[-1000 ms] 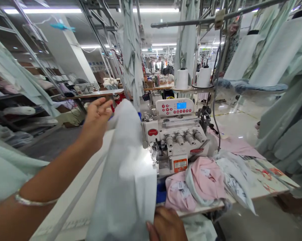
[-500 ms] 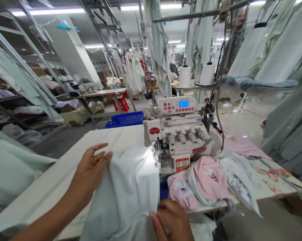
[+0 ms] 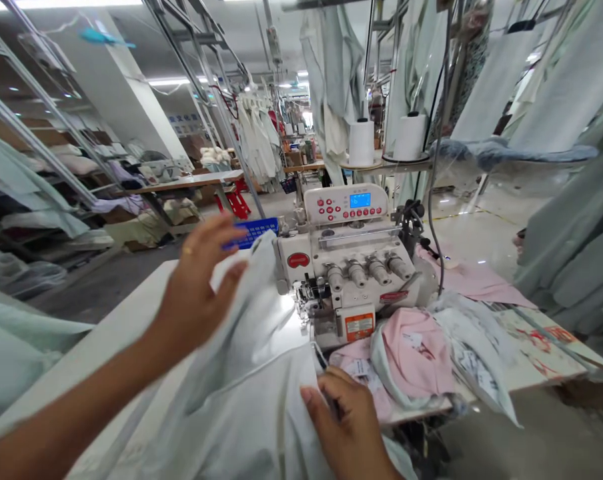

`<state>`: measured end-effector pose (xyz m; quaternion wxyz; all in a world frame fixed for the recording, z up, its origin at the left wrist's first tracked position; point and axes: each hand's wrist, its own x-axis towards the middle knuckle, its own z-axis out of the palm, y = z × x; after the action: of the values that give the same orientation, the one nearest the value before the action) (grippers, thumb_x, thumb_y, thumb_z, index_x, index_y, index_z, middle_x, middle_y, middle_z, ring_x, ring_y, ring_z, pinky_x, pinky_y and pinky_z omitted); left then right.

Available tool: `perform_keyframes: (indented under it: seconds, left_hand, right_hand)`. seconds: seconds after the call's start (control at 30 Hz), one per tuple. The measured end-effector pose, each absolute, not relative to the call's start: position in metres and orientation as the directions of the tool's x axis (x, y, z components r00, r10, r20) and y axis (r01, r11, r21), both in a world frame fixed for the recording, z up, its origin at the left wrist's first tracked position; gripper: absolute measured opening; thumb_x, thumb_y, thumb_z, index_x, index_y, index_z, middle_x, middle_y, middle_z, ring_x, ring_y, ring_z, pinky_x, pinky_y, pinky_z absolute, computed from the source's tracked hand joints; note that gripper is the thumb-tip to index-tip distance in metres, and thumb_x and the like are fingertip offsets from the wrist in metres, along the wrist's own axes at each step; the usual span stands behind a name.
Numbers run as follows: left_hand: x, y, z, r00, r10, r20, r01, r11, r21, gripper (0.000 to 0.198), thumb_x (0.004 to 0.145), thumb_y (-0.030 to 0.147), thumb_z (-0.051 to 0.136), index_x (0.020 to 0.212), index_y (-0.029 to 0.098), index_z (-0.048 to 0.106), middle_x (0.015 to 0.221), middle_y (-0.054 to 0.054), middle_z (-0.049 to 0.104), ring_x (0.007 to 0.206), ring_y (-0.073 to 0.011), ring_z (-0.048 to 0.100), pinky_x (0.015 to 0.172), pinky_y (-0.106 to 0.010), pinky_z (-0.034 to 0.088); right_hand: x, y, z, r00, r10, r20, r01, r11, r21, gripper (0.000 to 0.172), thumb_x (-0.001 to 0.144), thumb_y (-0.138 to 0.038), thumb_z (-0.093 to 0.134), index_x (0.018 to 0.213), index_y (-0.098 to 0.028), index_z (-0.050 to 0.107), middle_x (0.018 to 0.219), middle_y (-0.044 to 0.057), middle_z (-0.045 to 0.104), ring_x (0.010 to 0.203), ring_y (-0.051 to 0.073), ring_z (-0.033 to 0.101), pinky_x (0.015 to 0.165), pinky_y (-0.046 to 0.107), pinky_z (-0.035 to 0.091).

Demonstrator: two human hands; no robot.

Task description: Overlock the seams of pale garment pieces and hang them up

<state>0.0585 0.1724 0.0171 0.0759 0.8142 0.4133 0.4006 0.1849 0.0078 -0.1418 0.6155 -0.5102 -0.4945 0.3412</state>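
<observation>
while left hand hovers open over pale cloth, right hand pinches its edge

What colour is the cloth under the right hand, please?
Pale mint green cloth, clearest in the head view.

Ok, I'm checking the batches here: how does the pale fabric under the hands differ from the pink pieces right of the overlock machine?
The pale green fabric is one large rumpled length under the left hand and right hand; the pink pieces lie bunched in a pile. The pink carries small white labels; the pale fabric shows none in view. Both are cloth beside the overlock machine.
</observation>
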Motion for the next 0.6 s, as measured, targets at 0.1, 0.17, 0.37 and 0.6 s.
perform_keyframes:
  seconds: [0.1,0.17,0.37,0.6]
  left_hand:
    - [0.056,0.126,-0.029,0.704,0.525,0.479,0.577,-0.815,0.045,0.012,0.087,0.027,0.063,0.096,0.026,0.071,0.102,-0.002,0.072,0.099,-0.0244,0.063,0.087,-0.042,0.044]
    - [0.055,0.104,-0.053,0.795,0.445,0.411,0.53,-0.84,-0.115,0.013,0.092,0.022,0.057,0.1,0.024,0.067,0.094,-0.003,0.071,0.087,-0.0218,0.061,0.078,-0.039,0.042]
    - [0.062,0.101,-0.057,0.722,0.608,0.331,0.585,-0.791,0.177,0.014,0.098,0.019,0.047,0.093,0.021,0.06,0.09,-0.002,0.065,0.086,-0.0186,0.057,0.076,-0.033,0.042]
    - [0.057,0.103,-0.052,0.833,0.342,0.434,0.446,-0.88,-0.164,0.013,0.095,0.007,0.051,0.1,0.015,0.06,0.09,-0.006,0.064,0.085,-0.0212,0.055,0.078,-0.037,0.04]
  right_hand:
    - [0.181,-0.002,-0.146,0.328,0.884,0.333,0.186,0.285,-0.94,0.043,0.092,-0.025,0.054,0.059,-0.021,0.027,0.061,-0.004,0.037,0.056,0.012,0.044,0.053,0.026,0.026]
    - [0.179,-0.002,-0.148,0.389,0.875,0.289,0.141,0.253,-0.957,0.04,0.087,-0.023,0.06,0.059,-0.021,0.032,0.057,-0.006,0.039,0.052,0.012,0.043,0.052,0.026,0.026]
    - [0.183,0.013,-0.128,-0.062,0.991,-0.118,-0.659,-0.129,-0.741,0.051,0.069,-0.028,0.087,0.108,-0.023,0.056,0.072,-0.005,0.064,0.062,0.015,0.061,0.053,0.021,0.044]
    - [0.176,0.008,-0.124,-0.04,0.999,0.034,-0.685,-0.003,-0.728,0.084,0.081,-0.029,0.08,0.152,-0.028,0.034,0.128,0.007,0.065,0.106,0.025,0.067,0.088,0.034,0.055]
